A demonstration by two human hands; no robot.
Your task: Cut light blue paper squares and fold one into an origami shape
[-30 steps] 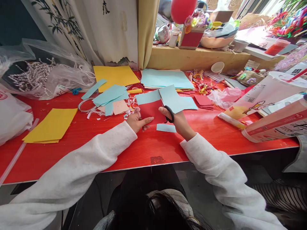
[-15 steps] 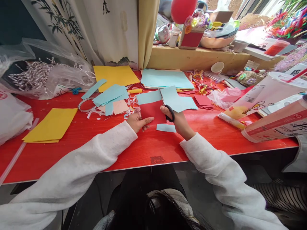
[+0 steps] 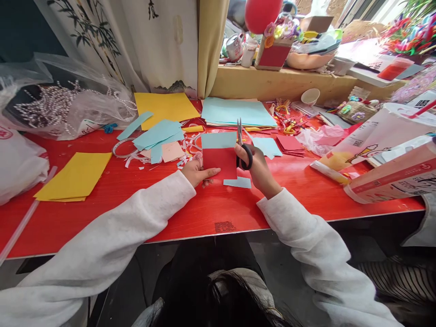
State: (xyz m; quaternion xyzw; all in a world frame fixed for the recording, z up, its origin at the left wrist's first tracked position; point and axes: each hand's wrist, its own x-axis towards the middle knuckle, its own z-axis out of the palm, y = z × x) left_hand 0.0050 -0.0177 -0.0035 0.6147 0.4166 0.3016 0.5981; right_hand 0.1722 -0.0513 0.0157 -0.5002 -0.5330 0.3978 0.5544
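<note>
My left hand point(image 3: 198, 172) grips a red paper square point(image 3: 220, 163) by its left edge, thumb on top. Light blue paper point(image 3: 219, 140) shows above the red, along its upper edge. In my right hand point(image 3: 257, 168) are black-handled scissors point(image 3: 240, 131), blades pointing away from me and slightly apart, beside the paper's right edge. A narrow light blue strip point(image 3: 237, 182) lies on the red table point(image 3: 190, 213) just below the paper. Small light blue pieces point(image 3: 267, 146) lie beyond my right hand, next to a stack of red squares point(image 3: 290, 145).
Yellow sheets point(image 3: 73, 177) lie at the left, near plastic bags point(image 3: 20, 163). Blue sheets point(image 3: 238, 112) and cut scraps point(image 3: 185, 150) lie toward the back. Two large cups point(image 3: 391, 170) lean at the right, and a paper cup point(image 3: 309, 96) sits near the sill.
The blue piece on the right has come away from the held paper and is no longer between the blades. The scissors now point straight away from me, clear of the paper.
</note>
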